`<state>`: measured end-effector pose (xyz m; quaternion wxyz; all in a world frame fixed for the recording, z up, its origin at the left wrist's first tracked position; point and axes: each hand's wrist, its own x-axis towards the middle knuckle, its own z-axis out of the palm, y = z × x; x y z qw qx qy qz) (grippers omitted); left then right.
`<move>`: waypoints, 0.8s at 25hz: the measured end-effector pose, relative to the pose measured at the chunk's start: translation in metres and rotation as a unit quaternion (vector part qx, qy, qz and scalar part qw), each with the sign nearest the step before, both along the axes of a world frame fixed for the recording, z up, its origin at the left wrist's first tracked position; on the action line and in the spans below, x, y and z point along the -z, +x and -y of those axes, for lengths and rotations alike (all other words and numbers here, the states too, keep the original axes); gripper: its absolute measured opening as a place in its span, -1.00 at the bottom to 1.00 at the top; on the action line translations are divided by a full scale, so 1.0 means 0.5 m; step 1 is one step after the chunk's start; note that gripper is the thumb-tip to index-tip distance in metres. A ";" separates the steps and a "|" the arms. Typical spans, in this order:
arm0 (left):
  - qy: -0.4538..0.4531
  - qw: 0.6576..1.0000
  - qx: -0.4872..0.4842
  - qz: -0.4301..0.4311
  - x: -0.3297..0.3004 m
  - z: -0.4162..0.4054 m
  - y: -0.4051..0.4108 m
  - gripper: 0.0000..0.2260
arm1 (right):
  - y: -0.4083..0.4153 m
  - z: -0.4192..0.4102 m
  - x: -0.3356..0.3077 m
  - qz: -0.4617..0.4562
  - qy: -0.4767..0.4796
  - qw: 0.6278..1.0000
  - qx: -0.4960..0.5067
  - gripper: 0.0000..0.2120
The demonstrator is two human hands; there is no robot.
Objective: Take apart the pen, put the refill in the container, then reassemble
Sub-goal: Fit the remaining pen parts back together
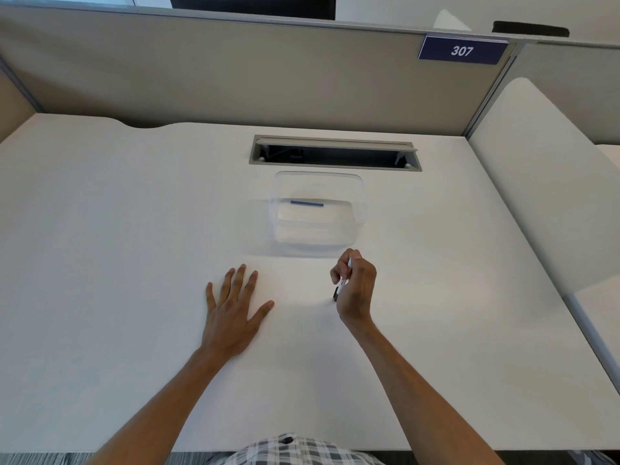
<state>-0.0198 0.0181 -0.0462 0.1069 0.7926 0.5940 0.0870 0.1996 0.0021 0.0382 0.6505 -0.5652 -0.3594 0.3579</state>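
**Right hand gripping pen, left hand flat on counter, refill in container**

From my remote view off the head cam:

- Right hand (356, 286) was curled around the pen (345, 276). Its fingers (339, 267) were wrapped and pressed onto the barrel, pinching it. Pen stood roughly upright, slightly tilted, white barrel poking out above the fingers and a dark end showing below them, at or just above the counter (134, 263). I couldn't tell whether the tip was touching the surface.
- Left hand (235, 307) lay palm down on the counter, fingers spread wide and holding nothing. It sat well to the left of the right-hand fingers, apart from the pen.
- Clear plastic container (317, 209) sat just beyond the right-hand fingers, slightly to their left, near but not touching them. No lid on it.
- A thin blue refill (307, 203) lay inside the container, flat on the bottom near the far wall, running left-right.
- Beyond the container: an open cable slot (335, 154) recessed in the counter, flap raised.
- Further back, a beige partition (235, 72) with a blue "307" sign (462, 50) up and to the right of the pen-holding fingers.
- Checked shirt (295, 451) visible at the bottom edge, near side of both hands.

Whether the pen was fully assembled I couldn't tell; most of the barrel was hidden inside the right hand.
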 end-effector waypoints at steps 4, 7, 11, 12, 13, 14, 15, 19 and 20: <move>-0.003 1.000 0.003 0.001 0.000 -0.002 0.000 -0.24 | 0.023 0.010 0.010 0.083 0.006 0.996 0.036 -0.64; 0.000 1.000 0.003 0.002 0.000 0.000 0.000 -0.25 | 0.030 0.018 0.002 0.126 0.013 0.989 0.073 -0.67; 0.003 1.000 0.003 0.008 -0.001 0.001 -0.001 -0.25 | 0.041 0.032 -0.016 0.166 0.003 0.982 0.092 -0.68; 0.002 1.000 0.003 0.008 -0.001 0.001 -0.001 -0.25 | 0.045 0.035 -0.017 0.165 -0.007 0.982 0.090 -0.68; 0.002 1.000 0.003 0.009 -0.001 0.001 -0.001 -0.24 | 0.048 0.038 -0.018 0.163 -0.017 0.983 0.086 -0.68; 0.004 1.000 0.003 0.009 -0.001 0.001 -0.001 -0.25 | 0.053 0.043 -0.020 0.162 -0.023 0.983 0.082 -0.68; 0.006 1.000 0.003 0.009 -0.001 0.001 0.000 -0.25 | 0.057 0.047 -0.022 0.164 -0.025 0.983 0.078 -0.68; 0.004 1.000 0.001 0.007 0.001 0.002 -0.001 -0.25 | 0.063 0.069 -0.031 0.194 -0.020 0.978 0.080 -0.72; 0.003 1.000 0.001 0.007 0.002 0.002 -0.001 -0.24 | 0.063 0.075 -0.031 0.196 -0.025 0.977 0.085 -0.74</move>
